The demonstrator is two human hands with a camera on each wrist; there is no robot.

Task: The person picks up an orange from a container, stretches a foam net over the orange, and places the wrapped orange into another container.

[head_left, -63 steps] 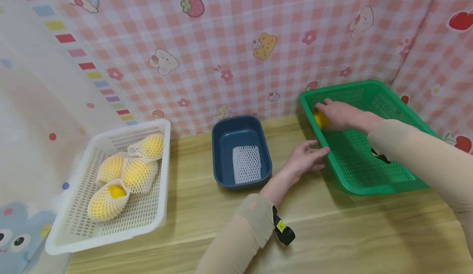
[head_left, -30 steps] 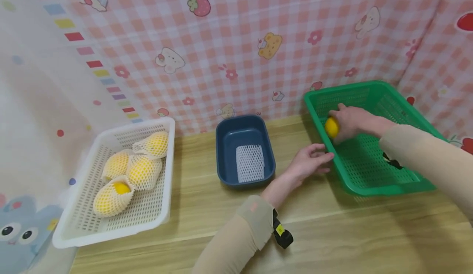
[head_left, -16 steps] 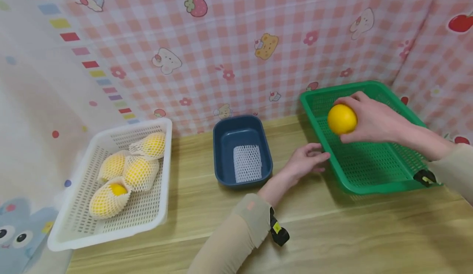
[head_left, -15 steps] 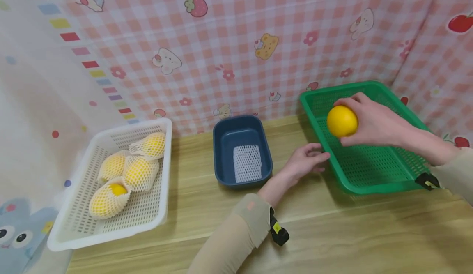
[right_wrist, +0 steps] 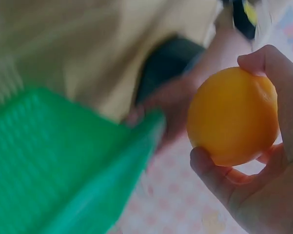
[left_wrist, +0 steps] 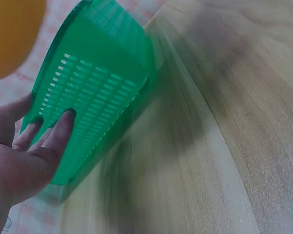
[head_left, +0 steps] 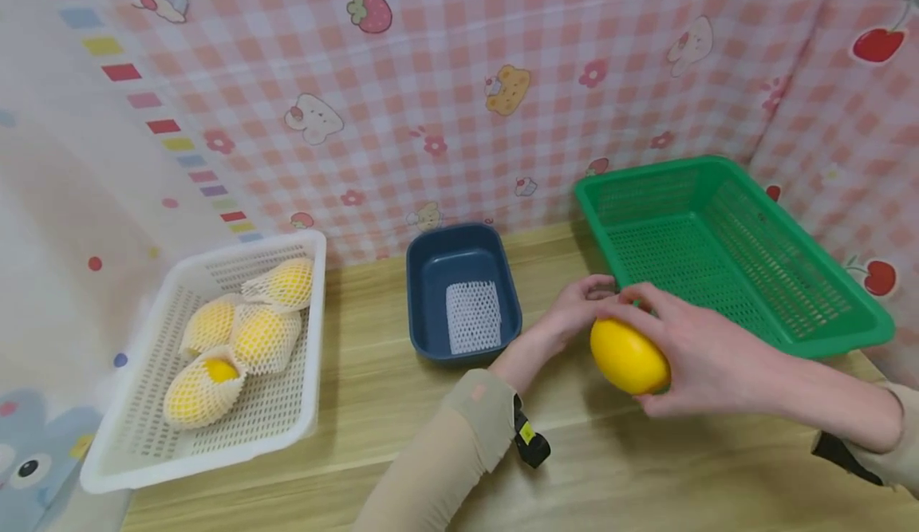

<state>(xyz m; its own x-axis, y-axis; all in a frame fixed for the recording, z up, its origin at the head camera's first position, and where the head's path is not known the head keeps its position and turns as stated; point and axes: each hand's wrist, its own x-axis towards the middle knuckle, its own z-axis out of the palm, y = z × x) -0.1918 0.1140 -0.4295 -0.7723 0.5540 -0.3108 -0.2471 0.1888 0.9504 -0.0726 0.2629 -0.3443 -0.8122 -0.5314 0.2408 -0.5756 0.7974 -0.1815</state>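
Note:
A bright yellow-orange round fruit, looking like an orange, is gripped by my right hand between thumb and fingers, above the table in front of the green basket. In the right wrist view, the thumb and fingertips hold the orange from opposite sides. My left hand is beside the basket's left wall, fingers loosely bent and holding nothing. The left wrist view shows its fingers at the perforated basket wall; whether they touch cannot be told. A white foam net sleeve lies in the navy tray.
At the left stands a white basket with several yellow fruits in foam nets. One netted fruit shows bare skin through its opening. A pink checked cloth hangs behind the wooden table.
My right hand has lifted the orange out of the green basket and brought it left and toward me, over the basket's near-left corner. My left hand has stayed by the basket wall.

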